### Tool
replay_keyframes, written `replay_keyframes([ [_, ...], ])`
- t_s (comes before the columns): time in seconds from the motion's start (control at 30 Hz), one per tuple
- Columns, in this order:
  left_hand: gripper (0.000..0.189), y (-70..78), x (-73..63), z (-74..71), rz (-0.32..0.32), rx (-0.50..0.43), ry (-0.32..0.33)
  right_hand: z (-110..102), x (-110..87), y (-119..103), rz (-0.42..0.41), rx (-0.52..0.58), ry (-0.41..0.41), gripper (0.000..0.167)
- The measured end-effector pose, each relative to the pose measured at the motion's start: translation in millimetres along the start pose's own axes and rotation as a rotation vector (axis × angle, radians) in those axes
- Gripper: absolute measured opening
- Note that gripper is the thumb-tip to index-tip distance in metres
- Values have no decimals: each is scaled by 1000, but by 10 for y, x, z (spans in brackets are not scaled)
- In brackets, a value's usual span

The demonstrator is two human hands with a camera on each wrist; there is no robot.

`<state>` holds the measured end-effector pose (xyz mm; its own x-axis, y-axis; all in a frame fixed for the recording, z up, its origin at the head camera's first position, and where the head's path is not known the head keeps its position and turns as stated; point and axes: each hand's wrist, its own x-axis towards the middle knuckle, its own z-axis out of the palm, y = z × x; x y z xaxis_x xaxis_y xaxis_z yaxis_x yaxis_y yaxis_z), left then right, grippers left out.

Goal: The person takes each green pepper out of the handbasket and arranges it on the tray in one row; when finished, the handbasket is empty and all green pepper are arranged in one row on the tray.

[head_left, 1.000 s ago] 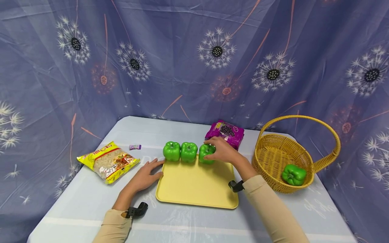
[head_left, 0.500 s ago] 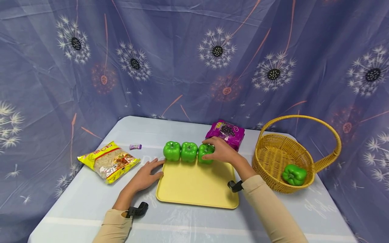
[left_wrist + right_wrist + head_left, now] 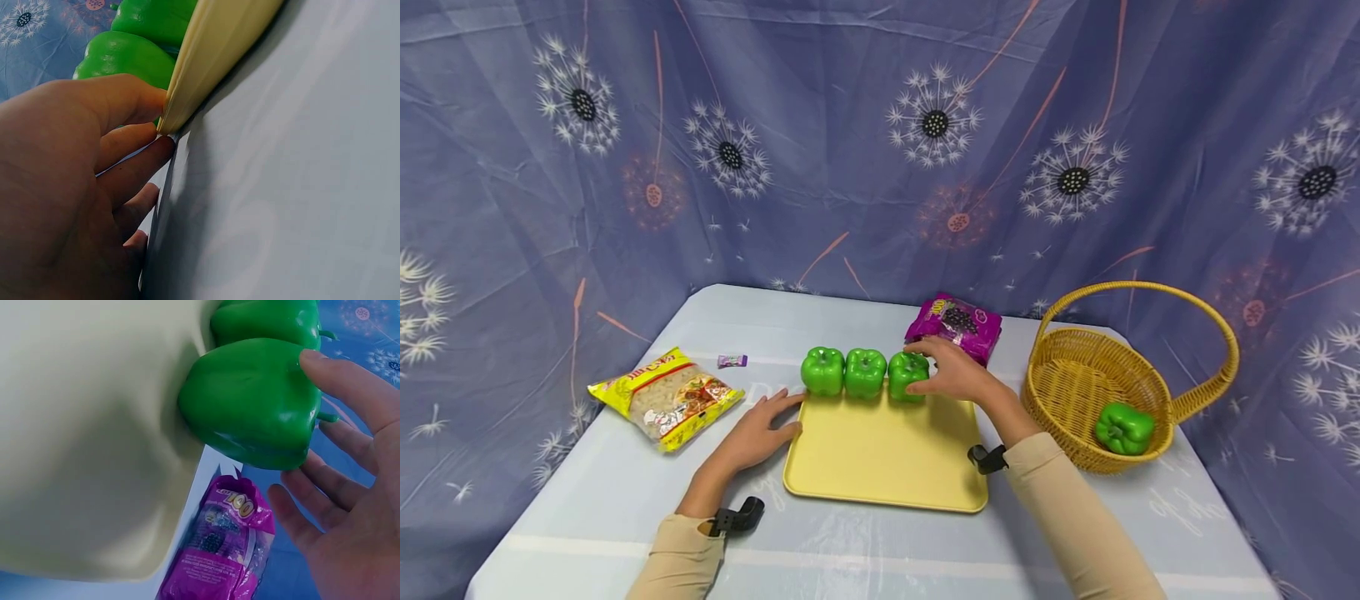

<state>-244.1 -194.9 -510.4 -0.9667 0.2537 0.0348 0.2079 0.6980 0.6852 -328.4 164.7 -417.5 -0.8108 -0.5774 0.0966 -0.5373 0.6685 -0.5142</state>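
My left hand (image 3: 765,427) rests at the left edge of the yellow tray (image 3: 880,467), fingers relaxed, with thumb and fingertips right at the rim in the left wrist view. Along the tray's far edge stand three green bell peppers in a row: the left pepper (image 3: 823,372), the middle pepper (image 3: 865,373) and the right pepper (image 3: 907,377). Around the right pepper my right hand (image 3: 953,371) is loosely spread. In the right wrist view its thumb tip overlaps the pepper (image 3: 250,403), while the other fingers lie loose beside the stem end.
A wicker basket (image 3: 1060,371) with a tall handle stands on the right, holding another green bell pepper (image 3: 1124,429). Behind the tray lies a purple packet (image 3: 966,327) with a berry picture. To the left are a yellow food bag (image 3: 670,400) and a small purple candy (image 3: 732,361).
The right pepper has shifted slightly left, closer to the middle one. My right hand has since eased a little to the right and loosened around it. The left hand stays put.
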Motion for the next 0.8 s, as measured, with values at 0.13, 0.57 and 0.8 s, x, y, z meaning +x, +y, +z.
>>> replay_keyframes([
  [0.13, 51, 12, 8, 4, 17, -1, -6, -35, -59, 49, 14, 25, 18, 67],
  [0.57, 51, 20, -20, -25, -3, 12, 7, -347, -304, 136, 24, 23, 90, 62],
  [0.8, 51, 22, -34, -21, -5, 4, 5, -572, -539, 209, 79, 41, 103, 61],
])
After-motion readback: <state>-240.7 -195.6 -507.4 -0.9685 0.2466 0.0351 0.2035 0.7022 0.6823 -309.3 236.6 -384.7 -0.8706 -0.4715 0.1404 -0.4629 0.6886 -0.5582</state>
